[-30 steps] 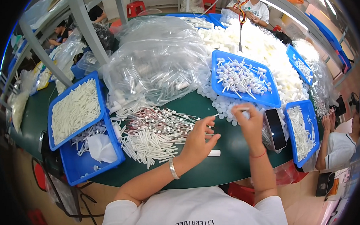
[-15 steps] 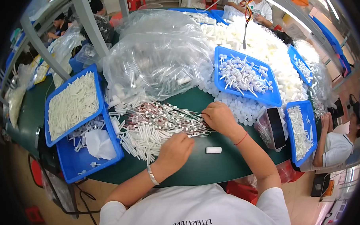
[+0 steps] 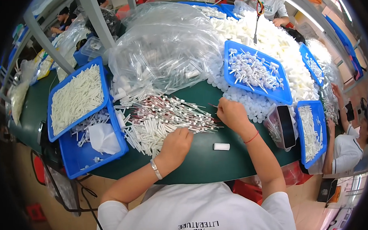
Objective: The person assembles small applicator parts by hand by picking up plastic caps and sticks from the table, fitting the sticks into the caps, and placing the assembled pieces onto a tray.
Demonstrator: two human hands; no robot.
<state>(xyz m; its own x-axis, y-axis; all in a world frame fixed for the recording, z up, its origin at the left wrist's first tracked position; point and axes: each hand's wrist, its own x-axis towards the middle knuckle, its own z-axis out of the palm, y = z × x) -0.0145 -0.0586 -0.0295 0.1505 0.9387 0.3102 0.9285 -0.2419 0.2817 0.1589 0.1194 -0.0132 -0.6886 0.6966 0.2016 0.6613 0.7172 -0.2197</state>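
Head view, right hand (image 3: 232, 115) pinching thin rod (image 3: 212, 104), left hand (image 3: 176, 147), fingers curled by white sticks (image 3: 148, 134), grip unclear

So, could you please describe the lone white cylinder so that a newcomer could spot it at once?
Start at the near side of the green table, between the left hand and the right forearm. There the white cylinder lies on its side, apart from the heaped white sticks to its left and clearly thicker than them.
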